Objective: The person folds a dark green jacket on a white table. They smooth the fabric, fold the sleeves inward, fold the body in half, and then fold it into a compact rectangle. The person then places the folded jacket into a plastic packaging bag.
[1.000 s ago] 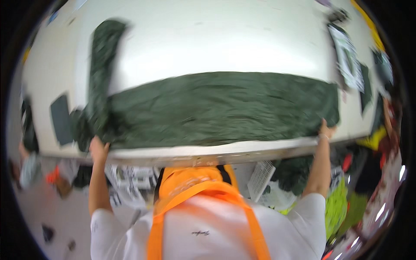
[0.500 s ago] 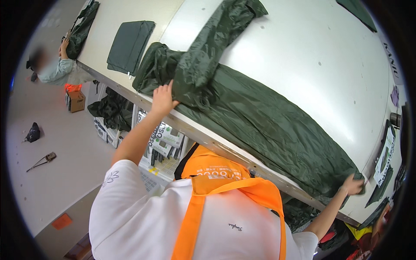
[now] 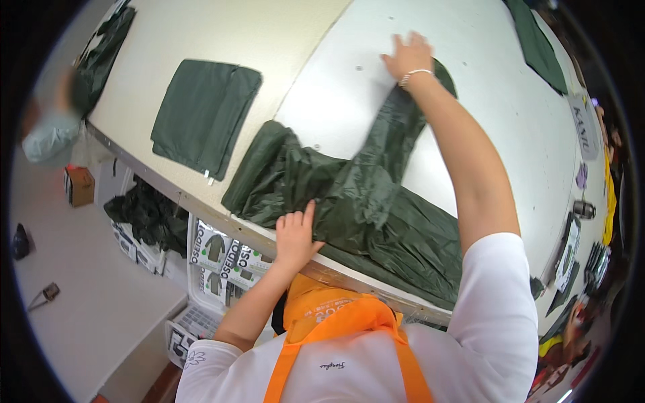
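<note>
Fabric (image 3: 373, 201), dark green, lies along the near edge of the white table (image 3: 531, 154) in the head view. Left hand (image 3: 295, 236) rests flat on it, unclenched. Right hand (image 3: 410, 57) has fingers splayed, grasping nothing, by the far fold; contact cannot be determined.

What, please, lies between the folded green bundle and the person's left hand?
In the head view, a strip of pale tabletop, then crumpled green fabric, lie between the folded bundle and the left hand.

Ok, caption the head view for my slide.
Left hand on rumpled green fabric, right hand spread near its far end.
</note>
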Demonstrator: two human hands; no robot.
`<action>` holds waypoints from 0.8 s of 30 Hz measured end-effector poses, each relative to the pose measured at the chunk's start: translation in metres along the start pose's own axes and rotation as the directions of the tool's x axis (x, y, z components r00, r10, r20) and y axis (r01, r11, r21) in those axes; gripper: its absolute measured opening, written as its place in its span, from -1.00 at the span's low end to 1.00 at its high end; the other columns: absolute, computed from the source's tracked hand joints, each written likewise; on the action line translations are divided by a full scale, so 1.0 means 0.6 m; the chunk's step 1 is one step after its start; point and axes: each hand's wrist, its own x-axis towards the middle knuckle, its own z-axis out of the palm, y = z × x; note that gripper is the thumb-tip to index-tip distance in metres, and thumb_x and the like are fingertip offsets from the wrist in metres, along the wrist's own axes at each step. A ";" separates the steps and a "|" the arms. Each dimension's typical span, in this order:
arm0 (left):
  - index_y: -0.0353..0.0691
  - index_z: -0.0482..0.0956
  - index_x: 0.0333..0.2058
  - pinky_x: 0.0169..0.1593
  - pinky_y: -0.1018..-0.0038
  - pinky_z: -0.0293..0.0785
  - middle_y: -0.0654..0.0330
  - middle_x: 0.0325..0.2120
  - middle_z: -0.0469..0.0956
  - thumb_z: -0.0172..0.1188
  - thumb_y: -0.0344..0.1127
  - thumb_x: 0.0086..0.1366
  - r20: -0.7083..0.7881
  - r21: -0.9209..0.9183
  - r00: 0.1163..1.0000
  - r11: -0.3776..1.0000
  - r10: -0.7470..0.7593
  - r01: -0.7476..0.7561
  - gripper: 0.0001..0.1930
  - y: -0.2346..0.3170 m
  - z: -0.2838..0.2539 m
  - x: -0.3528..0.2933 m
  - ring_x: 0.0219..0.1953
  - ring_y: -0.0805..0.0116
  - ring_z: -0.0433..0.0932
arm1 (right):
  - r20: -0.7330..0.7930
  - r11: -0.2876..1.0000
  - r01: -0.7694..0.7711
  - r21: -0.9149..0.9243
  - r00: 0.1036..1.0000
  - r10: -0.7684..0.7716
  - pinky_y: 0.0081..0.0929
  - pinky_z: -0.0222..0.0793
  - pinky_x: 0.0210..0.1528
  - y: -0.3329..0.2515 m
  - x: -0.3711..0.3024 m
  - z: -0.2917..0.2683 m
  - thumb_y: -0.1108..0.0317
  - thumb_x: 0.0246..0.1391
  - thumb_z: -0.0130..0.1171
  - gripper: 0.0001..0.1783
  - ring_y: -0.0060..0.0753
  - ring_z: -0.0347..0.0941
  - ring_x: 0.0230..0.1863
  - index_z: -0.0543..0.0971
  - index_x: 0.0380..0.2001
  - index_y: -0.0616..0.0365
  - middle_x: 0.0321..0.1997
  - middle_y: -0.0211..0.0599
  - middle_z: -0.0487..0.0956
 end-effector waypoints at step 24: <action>-0.04 0.53 -0.06 -0.13 0.38 0.21 0.37 -0.43 0.42 0.14 -0.39 -0.08 -0.278 0.025 0.490 0.516 0.826 -0.856 -0.51 -0.015 -0.083 0.066 -0.35 0.43 0.44 | 0.574 0.406 -0.881 0.245 0.469 0.672 -0.35 0.34 -0.02 0.469 -0.975 -0.232 0.32 0.10 0.08 -0.52 -0.20 0.44 -0.01 0.37 0.08 0.27 -0.05 -0.06 0.52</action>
